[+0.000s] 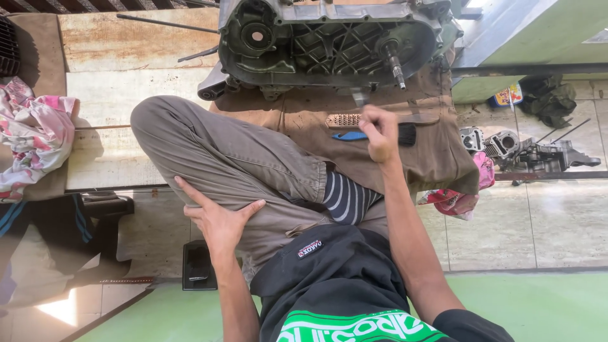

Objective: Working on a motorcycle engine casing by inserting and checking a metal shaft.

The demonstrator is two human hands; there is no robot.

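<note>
Head view, looking down over a seated lap. Left hand (218, 218) flat on the bent knee (190, 145), fingers spread, holding nothing; bare tile just beyond its outer edge, with a small black box (199, 266) on the floor close below the wrist. Right hand (380, 133) reached forward over a brown cloth (437, 158), fingers curled together over the handle of a black brush (405, 134); cannot tell whether actually clamped on it or only resting there. Wire brush (343, 120) just beside the knuckles on the far side, blue handle (349, 135) touching the near side of the hand. Engine case (335, 41) standing along the far edge of the cloth, open side facing the lap, its shaft (395, 63) jutting toward the right hand with a narrow gap between shaft tip and fingers. Cloth draped off the board's right edge, hanging down over tile. Rusty board (120, 82) open and bare to the left of the case, thin rod (168, 24) lying across its far part. Flowered rag (31, 136) bunched at the board's left edge, well apart from both hands. Small engine parts (525, 149) on the tiles to the far right, beyond the cloth's hanging edge; wide tile floor free between them and the right forearm.
</note>
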